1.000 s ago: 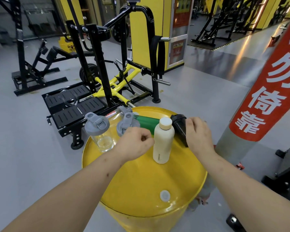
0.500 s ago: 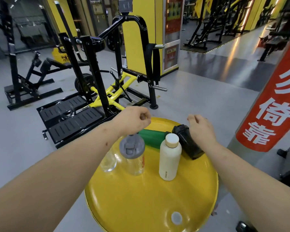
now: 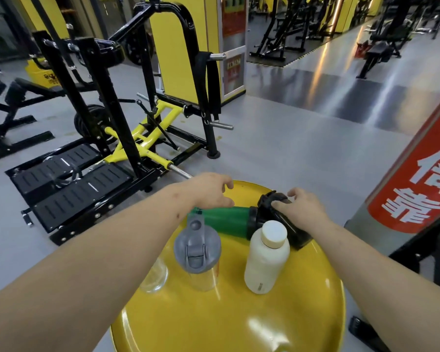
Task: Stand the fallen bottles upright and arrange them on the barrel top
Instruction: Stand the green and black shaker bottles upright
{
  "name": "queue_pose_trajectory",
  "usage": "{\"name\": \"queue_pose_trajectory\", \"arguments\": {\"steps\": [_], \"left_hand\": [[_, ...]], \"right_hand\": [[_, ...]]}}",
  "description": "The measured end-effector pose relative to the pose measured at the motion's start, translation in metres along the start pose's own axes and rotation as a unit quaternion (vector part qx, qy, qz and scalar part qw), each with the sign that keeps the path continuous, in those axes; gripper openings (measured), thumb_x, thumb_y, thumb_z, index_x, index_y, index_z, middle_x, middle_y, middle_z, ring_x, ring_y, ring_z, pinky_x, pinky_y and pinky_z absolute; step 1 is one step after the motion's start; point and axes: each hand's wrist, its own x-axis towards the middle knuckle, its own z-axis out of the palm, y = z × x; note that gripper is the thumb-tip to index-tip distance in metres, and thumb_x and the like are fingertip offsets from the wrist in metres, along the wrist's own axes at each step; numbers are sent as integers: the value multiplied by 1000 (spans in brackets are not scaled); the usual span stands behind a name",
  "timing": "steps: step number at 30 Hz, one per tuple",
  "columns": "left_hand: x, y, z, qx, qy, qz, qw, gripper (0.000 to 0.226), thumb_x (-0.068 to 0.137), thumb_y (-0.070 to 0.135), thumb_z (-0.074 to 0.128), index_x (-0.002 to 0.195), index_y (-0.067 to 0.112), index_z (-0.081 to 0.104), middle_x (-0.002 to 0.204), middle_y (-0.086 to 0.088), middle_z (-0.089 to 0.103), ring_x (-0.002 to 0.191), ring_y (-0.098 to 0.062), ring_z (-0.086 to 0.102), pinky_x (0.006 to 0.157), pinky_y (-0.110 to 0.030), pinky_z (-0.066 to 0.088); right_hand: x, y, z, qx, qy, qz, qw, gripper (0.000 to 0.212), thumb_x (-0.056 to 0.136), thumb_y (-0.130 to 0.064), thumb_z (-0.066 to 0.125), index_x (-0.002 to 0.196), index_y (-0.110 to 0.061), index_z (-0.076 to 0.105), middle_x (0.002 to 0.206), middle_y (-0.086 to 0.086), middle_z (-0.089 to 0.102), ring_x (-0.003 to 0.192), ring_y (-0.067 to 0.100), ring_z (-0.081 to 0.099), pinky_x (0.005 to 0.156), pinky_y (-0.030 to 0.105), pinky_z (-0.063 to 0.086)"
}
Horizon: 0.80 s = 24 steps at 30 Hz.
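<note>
Head view: right hand (image 3: 300, 212) grip around fallen black bottle (image 3: 282, 219); left hand (image 3: 211, 191) spread.

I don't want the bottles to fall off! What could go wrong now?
1. The green bottle lying on its side and the black shaker bottle lying on its side are near the yellow barrel top's far edge; either could roll off.
2. The right hand on the black shaker works close to the upright cream bottle, so lifting might knock it over.
3. The left hand reaches over the upright clear bottle with a grey lid; the arm could bump it.
</note>
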Motion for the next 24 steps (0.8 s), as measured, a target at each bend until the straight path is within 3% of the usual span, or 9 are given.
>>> {"name": "queue_pose_trajectory", "arguments": {"steps": [3,6,10,17,21,24], "left_hand": [[10,-4,9,2,-25,-17,1000,63,92,49,71,146,24,50,142,-2,59,121,-26,59,101,-39,50],[18,-10,20,-1,-38,-32,999,69,89,52,73,148,27,47,148,-3,56,123,-26,59,98,-37,49],[26,-14,32,-16,-59,-51,997,77,87,53,75,152,30,41,154,-2,50,118,-26,60,88,-35,48],[28,-22,37,-9,-108,-74,991,88,82,56,79,155,34,36,155,-6,49,129,-32,55,106,-48,48],[25,-26,35,-23,-108,-64,992,82,86,50,79,155,29,39,157,-4,46,130,-30,55,104,-42,48],[25,-30,32,-29,-101,-56,993,78,88,48,77,154,28,41,156,-3,47,116,-27,60,95,-35,48]], "right_hand": [[11,6,6,-37,-21,15,999,81,80,-62,70,143,-18,46,140,12,51,120,32,53,86,40,47],[16,13,13,-37,-41,25,998,90,77,-61,74,147,-17,40,144,12,48,126,33,51,92,44,49],[17,18,18,-50,-50,31,997,88,76,-60,77,142,-16,40,138,15,52,120,35,54,87,43,49],[17,24,27,-75,-59,29,995,84,69,-65,78,131,-19,44,120,11,60,104,33,60,85,46,56],[18,25,29,-98,-60,20,993,84,72,-66,76,133,-19,42,120,9,62,104,33,61,85,46,55],[20,25,33,-123,-56,15,991,84,71,-68,74,132,-20,42,116,7,64,102,32,62,87,48,54]]}}
